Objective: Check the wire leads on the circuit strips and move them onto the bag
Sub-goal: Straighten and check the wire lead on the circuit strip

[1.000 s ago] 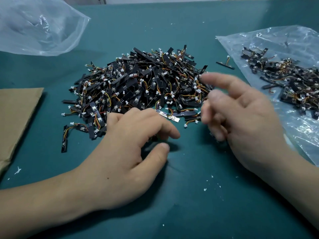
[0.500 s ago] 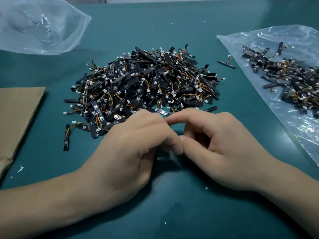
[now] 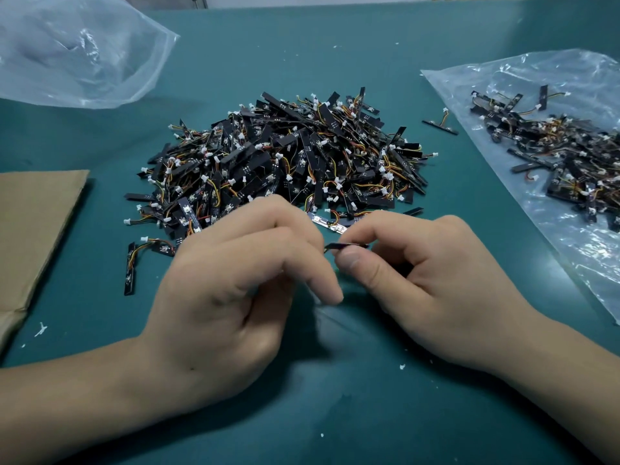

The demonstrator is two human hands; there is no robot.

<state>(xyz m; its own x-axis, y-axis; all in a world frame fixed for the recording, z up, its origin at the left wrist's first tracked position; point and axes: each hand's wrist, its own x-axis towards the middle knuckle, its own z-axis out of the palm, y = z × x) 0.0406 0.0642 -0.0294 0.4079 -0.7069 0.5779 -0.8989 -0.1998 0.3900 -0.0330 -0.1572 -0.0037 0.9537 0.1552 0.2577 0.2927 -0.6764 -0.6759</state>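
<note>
A big pile of black circuit strips [image 3: 285, 156] with orange and yellow wire leads and white plugs lies mid-table. In front of it my right hand [image 3: 426, 283] pinches one black circuit strip [image 3: 345, 246] between thumb and forefinger. My left hand [image 3: 241, 290] is right beside it, fingers curled, fingertips at the strip's left end; whether they grip it is hidden. A clear plastic bag [image 3: 570, 236] lies flat at the right with several strips [image 3: 567, 152] on it.
Another clear bag [image 3: 77, 52] lies crumpled at the back left. A brown cardboard sheet [image 3: 30, 229] lies at the left edge. One lone strip [image 3: 439, 125] rests between pile and right bag. Small white crumbs dot the teal mat [image 3: 335, 414].
My right hand came back from the right side to meet my left hand in front of the pile. Both hands then drew slightly apart, and a black strip now shows between them.
</note>
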